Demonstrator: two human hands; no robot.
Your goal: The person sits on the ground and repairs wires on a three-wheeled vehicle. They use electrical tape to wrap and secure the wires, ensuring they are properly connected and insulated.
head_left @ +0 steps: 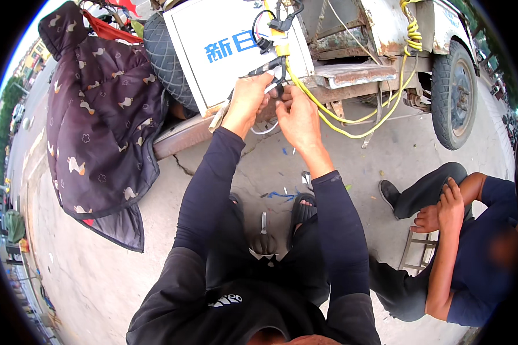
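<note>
My left hand is closed around a bundle of cables, with a black cable showing above its fingers. Right beside it, my right hand has its fingertips pinched together on a dark cable end, mostly hidden by the fingers. Both hands meet in front of the lower edge of a white panel with blue lettering. A yellow cable loops down from just above the hands and off to the right. Above them hangs a black connector with thin wires.
A rusty vehicle frame carries the panel, with a wheel at right. A dark patterned quilted cover drapes at left. Pliers lie between my feet among wire scraps. A seated person is at right, near a metal stool.
</note>
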